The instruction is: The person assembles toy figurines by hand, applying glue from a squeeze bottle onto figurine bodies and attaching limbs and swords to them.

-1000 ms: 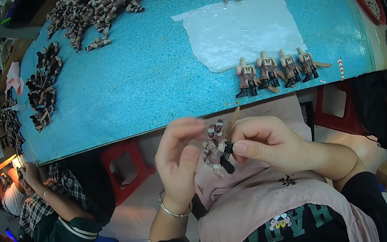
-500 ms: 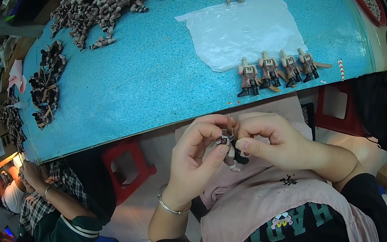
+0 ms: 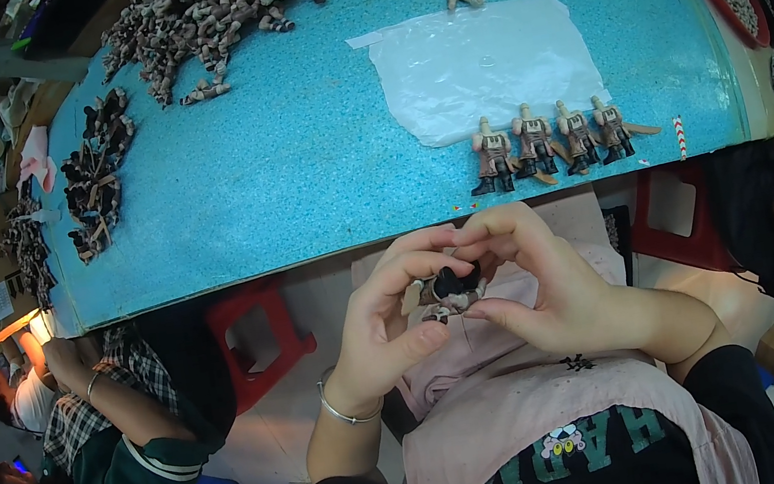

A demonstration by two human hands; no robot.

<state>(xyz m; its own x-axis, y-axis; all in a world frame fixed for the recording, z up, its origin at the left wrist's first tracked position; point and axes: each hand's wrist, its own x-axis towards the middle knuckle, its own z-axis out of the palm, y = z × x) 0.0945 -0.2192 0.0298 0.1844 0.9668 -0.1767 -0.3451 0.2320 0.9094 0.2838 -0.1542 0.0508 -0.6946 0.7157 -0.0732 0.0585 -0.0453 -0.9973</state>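
Between my two hands, just off the table's near edge, is a small toy figure in brown, black and pale tones. It lies roughly sideways, with dark parts facing up. My left hand, a bangle on its wrist, grips one end with fingers curled round it. My right hand pinches the other end between thumb and fingers. Some of the figure is hidden by the fingers. Beyond my hands, several similar headless figures lie in a row at the table's near edge, partly on a clear plastic sheet.
A large heap of figures covers the blue table's far side. A darker pile lies at the left. At far right stands a red tray of small pale pieces. Co-workers sit on both sides; red stools stand below the table.
The figure has turned from upright to sideways in my hands. My right fingers have risen and arched over it, while my left hand keeps its grip.
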